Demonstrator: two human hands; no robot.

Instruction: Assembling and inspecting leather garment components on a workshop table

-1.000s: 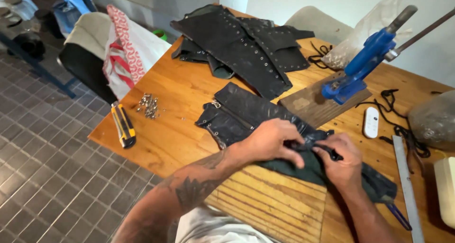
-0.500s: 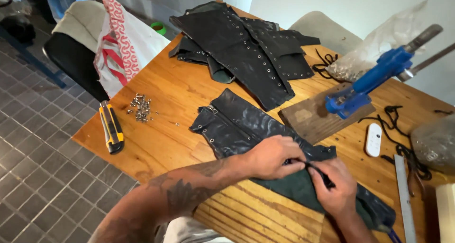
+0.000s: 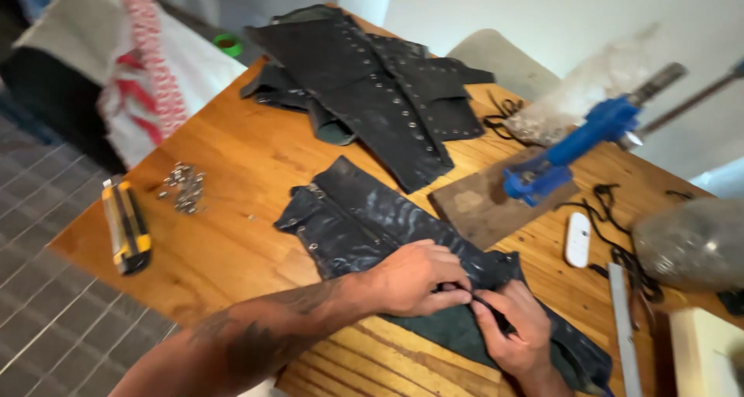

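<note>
A black leather piece (image 3: 364,219) with small metal studs lies on the wooden table (image 3: 232,211) near its front edge. My left hand (image 3: 415,279) pinches the leather's edge, fingers closed on it. My right hand (image 3: 515,331) grips the same edge just to the right, with a thin dark cord or tool between its fingers. The two hands touch at the fingertips.
More black studded leather pieces (image 3: 372,87) lie at the back. A blue hand press (image 3: 570,149) stands on a wooden board (image 3: 484,203). A yellow utility knife (image 3: 125,226) and a pile of metal rivets (image 3: 182,186) are at the left. A metal ruler (image 3: 624,319) lies at the right.
The view has shifted and come closer to the table. Both hands stay together on the leather's edge, working slightly lower and to the right.
</note>
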